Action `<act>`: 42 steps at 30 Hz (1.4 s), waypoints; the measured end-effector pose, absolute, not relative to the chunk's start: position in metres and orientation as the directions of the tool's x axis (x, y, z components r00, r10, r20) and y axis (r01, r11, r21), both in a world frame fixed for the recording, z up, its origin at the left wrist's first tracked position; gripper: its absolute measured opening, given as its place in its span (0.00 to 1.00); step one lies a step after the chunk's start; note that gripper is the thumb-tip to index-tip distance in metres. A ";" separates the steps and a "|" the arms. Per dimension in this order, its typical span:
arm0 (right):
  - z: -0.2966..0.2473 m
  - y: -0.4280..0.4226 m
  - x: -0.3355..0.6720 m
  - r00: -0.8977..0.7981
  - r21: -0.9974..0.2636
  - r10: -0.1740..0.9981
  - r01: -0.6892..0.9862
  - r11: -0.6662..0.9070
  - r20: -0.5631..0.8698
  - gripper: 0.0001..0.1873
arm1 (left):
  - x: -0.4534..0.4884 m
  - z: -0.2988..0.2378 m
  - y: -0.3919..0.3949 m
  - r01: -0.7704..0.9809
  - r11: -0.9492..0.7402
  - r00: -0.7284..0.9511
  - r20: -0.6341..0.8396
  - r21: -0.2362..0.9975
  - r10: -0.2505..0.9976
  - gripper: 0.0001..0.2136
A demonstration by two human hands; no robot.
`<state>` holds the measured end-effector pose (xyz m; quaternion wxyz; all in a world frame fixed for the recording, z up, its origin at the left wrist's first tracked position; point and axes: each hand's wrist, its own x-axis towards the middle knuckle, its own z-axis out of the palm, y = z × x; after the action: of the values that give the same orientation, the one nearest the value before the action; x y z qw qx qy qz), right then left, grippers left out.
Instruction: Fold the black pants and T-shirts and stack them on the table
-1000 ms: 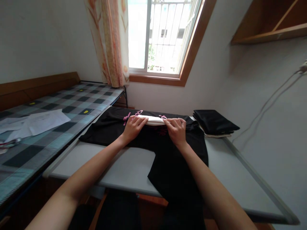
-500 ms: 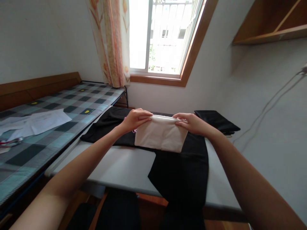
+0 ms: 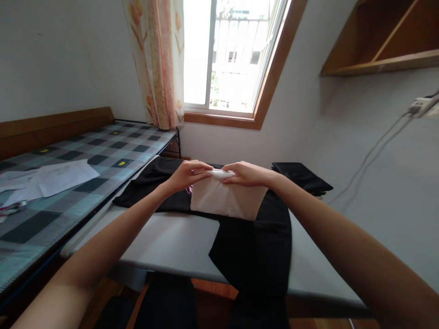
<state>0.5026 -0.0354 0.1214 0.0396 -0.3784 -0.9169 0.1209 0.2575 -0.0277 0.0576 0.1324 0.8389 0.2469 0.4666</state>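
Observation:
My left hand (image 3: 187, 174) and my right hand (image 3: 245, 173) both pinch the top edge of a folded white cloth (image 3: 224, 202) and hold it up above the table. The cloth hangs down from my fingers in front of a black garment (image 3: 254, 246) with pink lettering. That garment lies spread on the grey table (image 3: 164, 237) and drapes over the near edge. My hands sit close together at the middle of the cloth's top edge.
A stack of folded black clothes (image 3: 302, 177) rests at the table's far right. A bed with a checked cover (image 3: 85, 160) and white papers (image 3: 51, 176) stands to the left. Behind are a window, a curtain, a wooden shelf and a power strip with cables.
The white cloth was lifted off the black garment and now hangs from both hands. My hands have since moved closer together along its top edge.

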 end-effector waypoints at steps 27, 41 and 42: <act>0.048 0.041 0.678 0.288 0.237 0.932 0.911 -0.337 0.219 0.20 | 0.244 -0.058 -0.033 0.587 -0.690 0.553 0.412 0.425 0.724 0.12; 0.028 0.057 0.669 0.149 0.401 0.962 0.886 -0.232 0.228 0.22 | 0.249 -0.058 -0.028 0.571 -0.722 0.620 0.372 0.390 0.691 0.09; 0.027 0.057 0.669 0.147 0.397 0.964 0.889 -0.226 0.220 0.22 | 0.249 -0.058 -0.028 0.574 -0.720 0.620 0.368 0.390 0.693 0.09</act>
<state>0.6686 0.0568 0.0268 -0.0864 -0.7522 -0.6161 -0.2170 0.2492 -0.0283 -0.0579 0.1178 0.8922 0.3550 0.2532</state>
